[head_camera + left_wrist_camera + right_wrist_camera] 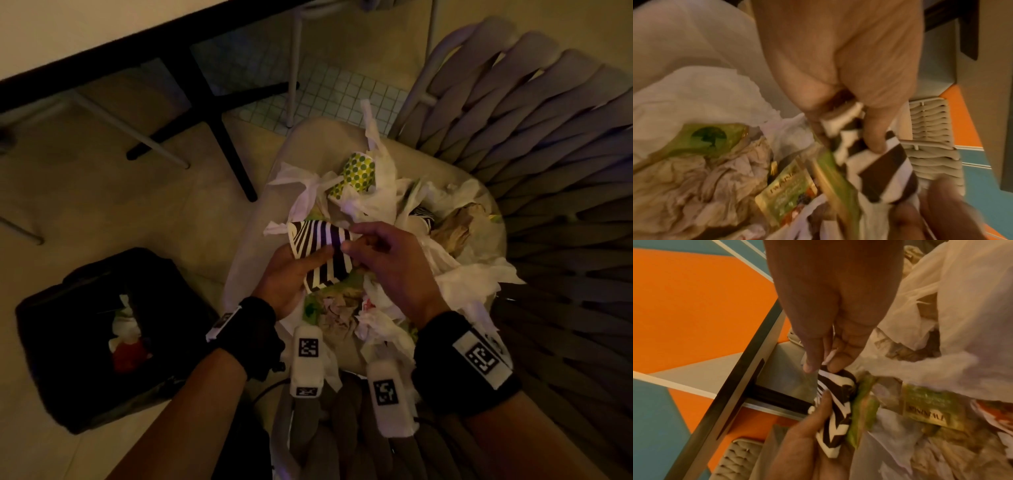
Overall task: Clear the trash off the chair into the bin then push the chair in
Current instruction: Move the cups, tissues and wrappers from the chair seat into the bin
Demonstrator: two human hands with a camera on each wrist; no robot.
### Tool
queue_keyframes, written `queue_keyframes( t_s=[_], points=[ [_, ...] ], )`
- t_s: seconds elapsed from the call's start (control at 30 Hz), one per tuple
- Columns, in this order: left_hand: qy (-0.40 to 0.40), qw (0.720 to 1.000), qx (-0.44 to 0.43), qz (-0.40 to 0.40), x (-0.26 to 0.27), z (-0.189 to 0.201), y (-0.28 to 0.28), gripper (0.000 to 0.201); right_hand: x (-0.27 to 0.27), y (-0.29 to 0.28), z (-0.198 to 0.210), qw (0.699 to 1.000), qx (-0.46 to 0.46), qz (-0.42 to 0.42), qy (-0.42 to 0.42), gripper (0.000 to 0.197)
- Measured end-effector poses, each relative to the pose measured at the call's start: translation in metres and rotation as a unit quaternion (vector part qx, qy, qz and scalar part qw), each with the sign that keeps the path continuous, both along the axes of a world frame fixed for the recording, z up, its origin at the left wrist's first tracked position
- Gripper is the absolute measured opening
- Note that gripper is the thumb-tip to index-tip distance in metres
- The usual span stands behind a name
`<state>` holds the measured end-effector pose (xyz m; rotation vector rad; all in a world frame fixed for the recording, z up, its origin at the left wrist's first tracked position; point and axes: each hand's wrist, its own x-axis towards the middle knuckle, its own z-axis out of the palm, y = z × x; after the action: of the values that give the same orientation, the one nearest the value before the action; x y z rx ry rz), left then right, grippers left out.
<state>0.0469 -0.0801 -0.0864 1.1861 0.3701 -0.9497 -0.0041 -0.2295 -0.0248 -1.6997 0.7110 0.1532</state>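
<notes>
The striped paper cup, flattened and patterned in black and white, is being held over the front of the chair seat, above the heap of trash. The left hand is cradling it from below, its grip grasping the cup with the thumb lying across the stripes. The right hand is pinching the cup's upper edge between thumb and forefinger, so its grip is also grasping the cup; the right wrist view is showing those fingertips meeting on the white rim.

Under the cup, a green tea packet is lying among crumpled white napkins and brownish paper. Farther back on the seat, a cup with green dots is lying on its side, half wrapped in tissue.

The woven backrest of the chair is curving around the right side of the pile. On the floor to the left, well apart from the seat, a black bin is standing with white and red scraps inside. A dark-edged tabletop is crossing the upper left.
</notes>
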Motion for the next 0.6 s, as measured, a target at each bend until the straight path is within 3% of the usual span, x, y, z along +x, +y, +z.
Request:
queue_keyframes(
  t_s=[0.2, 0.33, 0.43, 0.5, 0.6],
  points=[
    [-0.015, 0.999, 0.014, 0.032, 0.011, -0.006, 0.02, 0.026, -0.006, -0.022, 0.011, 0.999, -0.003, -0.042, -0.005, 0.014],
    [-0.029, 0.997, 0.026, 0.071, 0.015, -0.008, 0.039, 0.021, -0.014, -0.017, -0.004, 0.988, -0.119, 0.07, 0.071, 0.017],
    [-0.027, 0.994, 0.048, 0.099, 0.016, -0.012, 0.054, 0.022, -0.024, 0.008, -0.034, 0.945, -0.194, 0.215, 0.151, 0.055],
    [-0.03, 0.993, 0.051, 0.106, 0.015, -0.014, 0.061, 0.021, -0.033, 0.03, -0.055, 0.883, -0.267, 0.328, 0.203, 0.077],
    [-0.033, 0.992, 0.05, 0.113, 0.013, -0.016, 0.069, 0.021, -0.043, 0.051, -0.075, 0.816, -0.377, 0.387, 0.206, 0.071]
  ],
)
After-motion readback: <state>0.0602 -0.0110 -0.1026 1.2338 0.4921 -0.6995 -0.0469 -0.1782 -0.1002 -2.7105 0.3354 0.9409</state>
